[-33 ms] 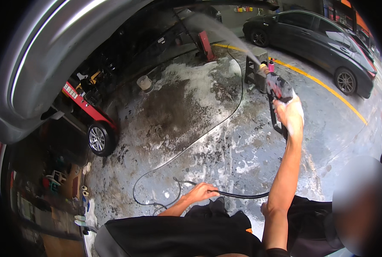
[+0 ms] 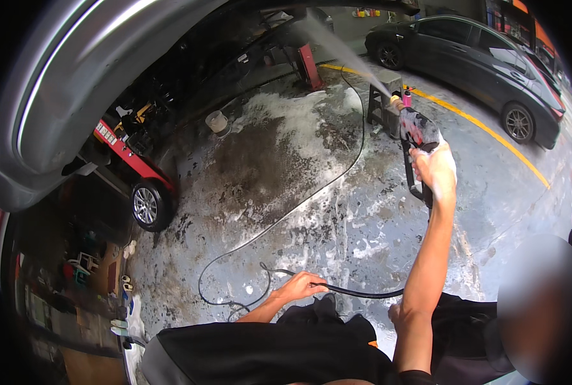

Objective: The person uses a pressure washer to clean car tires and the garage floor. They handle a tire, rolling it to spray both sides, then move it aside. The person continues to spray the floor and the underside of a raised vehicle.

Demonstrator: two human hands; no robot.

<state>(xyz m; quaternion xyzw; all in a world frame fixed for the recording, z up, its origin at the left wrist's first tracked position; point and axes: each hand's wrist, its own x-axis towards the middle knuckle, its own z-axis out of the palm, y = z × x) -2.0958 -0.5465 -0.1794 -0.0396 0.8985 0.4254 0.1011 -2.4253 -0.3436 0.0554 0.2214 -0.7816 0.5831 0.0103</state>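
My right hand (image 2: 436, 168), wet with white foam, grips a black-and-red pressure washer gun (image 2: 421, 131) held out ahead of me. From its brass-coloured nozzle a white jet of spray (image 2: 347, 54) fans toward the far side, under a raised grey car (image 2: 74, 122). My left hand (image 2: 301, 286) is closed around a black hose (image 2: 366, 294) low in front of my body. The hose runs right toward my right forearm, which hides its end. Past the left hand it loops on the wet, foam-streaked floor (image 2: 286, 237) and stretches away to the far side.
A dark parked car (image 2: 472, 61) stands at far right behind a yellow floor line (image 2: 485, 125). A step stool (image 2: 377, 112) and pink bottle (image 2: 407, 99) are beyond the gun. A bucket (image 2: 217, 123), red post (image 2: 310, 67) and wheel (image 2: 151, 206) stand farther left. A blurred patch covers the lower right.
The jet of spray points slightly farther right and up than before. Both hands keep their hold and have barely moved.
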